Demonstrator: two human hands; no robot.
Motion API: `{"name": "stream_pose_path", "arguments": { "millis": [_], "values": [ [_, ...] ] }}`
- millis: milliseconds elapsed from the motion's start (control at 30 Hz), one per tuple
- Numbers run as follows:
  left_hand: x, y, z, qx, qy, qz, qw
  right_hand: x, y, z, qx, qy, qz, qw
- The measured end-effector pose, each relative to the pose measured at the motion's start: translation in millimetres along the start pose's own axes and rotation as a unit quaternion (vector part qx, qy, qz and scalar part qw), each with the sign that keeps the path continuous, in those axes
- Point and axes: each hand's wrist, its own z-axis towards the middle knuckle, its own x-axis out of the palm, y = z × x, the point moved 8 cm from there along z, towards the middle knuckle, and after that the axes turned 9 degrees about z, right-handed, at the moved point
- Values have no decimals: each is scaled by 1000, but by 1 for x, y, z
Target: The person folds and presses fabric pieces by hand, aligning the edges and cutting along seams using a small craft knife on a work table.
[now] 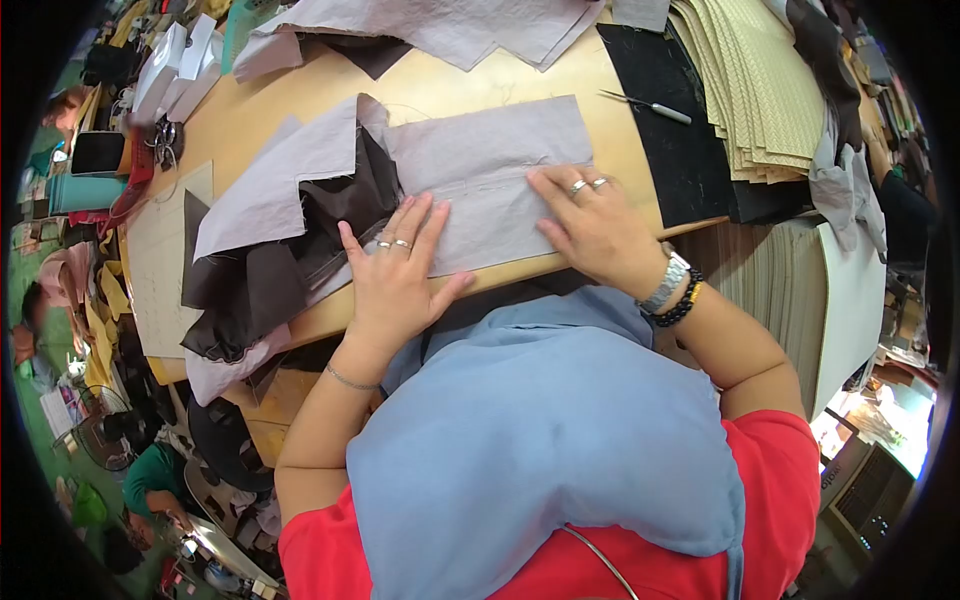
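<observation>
A light grey fabric piece point(490, 150) lies flat on the table in front of me, with a creased seam line running across it. My left hand point(395, 255) rests on its left part, fingers spread and palm down. On the right part lies my right hand point(590, 215), its fingers stretched over the cloth near the seam. Left of my left hand, dark brown fabric point(345, 200) is bunched up and joined with more grey cloth point(275, 190). What lies under my palms is hidden.
A pointed tool with a pale handle point(665, 110) lies on black material point(660, 60) at the right. Beyond it stands a stack of yellowish patterned sheets point(750, 90). More grey cloth point(450, 30) covers the table's far side. Scissors point(168, 140) are at the left edge. A co-worker point(155, 475) sits lower left.
</observation>
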Motion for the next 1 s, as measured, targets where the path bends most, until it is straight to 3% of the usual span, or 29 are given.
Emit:
{"name": "stream_pose_path", "arguments": {
  "millis": [67, 367, 433, 500, 600, 633, 667, 700, 733, 767, 800, 833, 900, 1000],
  "values": [
    [-1, 0, -1, 7, -3, -3, 1000, -6, -14, -6, 27, 31, -1, 999],
    [-4, -22, -24, 7, 26, -5, 1000, -10, -11, -57, -129, 78, -65, 986],
    [-11, -36, -17, 19, -9, -49, 999, -24, 5, -53, -170, -2, 74, 983],
    [-14, -49, -6, 68, -28, -62, 995, -38, 16, -35, -146, -6, 121, 982],
    [-7, -26, 20, 2, 34, -241, 970, -64, -7, 8, -31, -87, 228, 969],
    [-4, -17, 29, -24, 57, -300, 952, -76, -21, 27, 15, -170, 350, 921],
    [-34, -6, 48, -53, -13, -444, 894, -64, -51, 44, 84, -202, 589, 778],
    [-9, 18, 62, -154, -56, -634, 756, -58, -66, 64, 73, -232, 649, 721],
    [-10, 31, 71, -229, -19, -699, 677, -40, -68, 75, 104, -212, 729, 643],
    [-13, 41, 76, -298, 16, -753, 586, -22, -68, 87, 132, -187, 798, 558],
    [-12, 49, 86, -286, -1, -769, 572, 1, -63, 99, 138, -121, 793, 582],
    [-3, 55, 94, -276, -16, -784, 556, 9, -37, 113, 16, 67, 884, 462],
    [3, 63, 103, -258, -32, -794, 550, 43, -41, 121, 147, -54, 822, 547],
    [11, 69, 112, -229, -33, -788, 570, 48, -47, 131, 158, -74, 769, 614]
  ]
}}
